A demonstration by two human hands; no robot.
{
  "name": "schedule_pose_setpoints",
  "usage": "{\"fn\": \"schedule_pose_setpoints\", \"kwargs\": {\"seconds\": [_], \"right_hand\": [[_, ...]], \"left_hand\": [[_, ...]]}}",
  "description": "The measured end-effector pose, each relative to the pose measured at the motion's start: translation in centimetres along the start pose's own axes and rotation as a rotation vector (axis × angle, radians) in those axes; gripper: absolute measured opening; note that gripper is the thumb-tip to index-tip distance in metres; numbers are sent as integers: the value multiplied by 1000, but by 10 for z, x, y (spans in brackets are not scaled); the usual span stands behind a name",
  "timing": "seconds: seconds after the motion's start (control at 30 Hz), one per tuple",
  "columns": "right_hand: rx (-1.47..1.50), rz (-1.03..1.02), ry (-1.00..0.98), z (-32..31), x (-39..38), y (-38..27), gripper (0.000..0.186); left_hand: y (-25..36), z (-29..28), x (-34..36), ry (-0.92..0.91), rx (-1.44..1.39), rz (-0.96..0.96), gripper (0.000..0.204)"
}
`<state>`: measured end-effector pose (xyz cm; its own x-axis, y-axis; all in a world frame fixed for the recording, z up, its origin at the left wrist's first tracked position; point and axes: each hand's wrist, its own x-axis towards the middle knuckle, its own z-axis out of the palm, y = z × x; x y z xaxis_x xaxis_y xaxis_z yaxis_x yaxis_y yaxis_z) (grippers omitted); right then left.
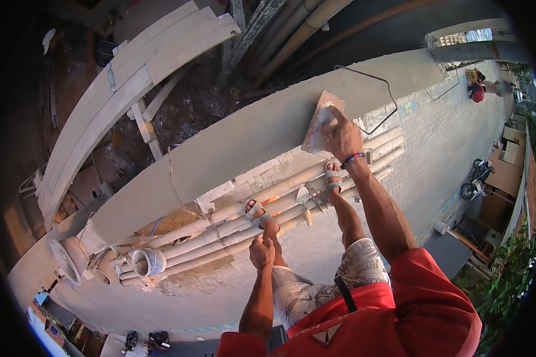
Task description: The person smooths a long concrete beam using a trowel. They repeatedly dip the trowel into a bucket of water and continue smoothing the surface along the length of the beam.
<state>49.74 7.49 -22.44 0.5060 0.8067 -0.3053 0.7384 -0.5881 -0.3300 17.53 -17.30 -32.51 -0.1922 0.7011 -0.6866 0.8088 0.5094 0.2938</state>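
My right hand grips a stained rectangular plastering float, which lies against a smooth grey plastered band. A bent metal rod loops over the band just right of the float. My left hand is closed in front of my left leg; whether it holds anything is hidden. My sandalled feet are on or beside several long pale pipes below the band.
A white bucket stands at the left among pipes. Curved white boards and dark scaffold-like clutter lie beyond the band. Far below are a paved ground, a motorbike, boards and plants at right. Another person in red is farther along.
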Motion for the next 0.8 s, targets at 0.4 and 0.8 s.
{"fn": "schedule_pose_setpoints", "kwargs": {"seconds": [0.4, 0.8], "right_hand": [[-36, 178, 125, -8, 90, 19, 46], [103, 123, 75, -18, 22, 17, 52]], "left_hand": [[7, 3, 0, -21, 30, 22, 36], [-1, 4, 9, 21, 34, 53, 37]]}}
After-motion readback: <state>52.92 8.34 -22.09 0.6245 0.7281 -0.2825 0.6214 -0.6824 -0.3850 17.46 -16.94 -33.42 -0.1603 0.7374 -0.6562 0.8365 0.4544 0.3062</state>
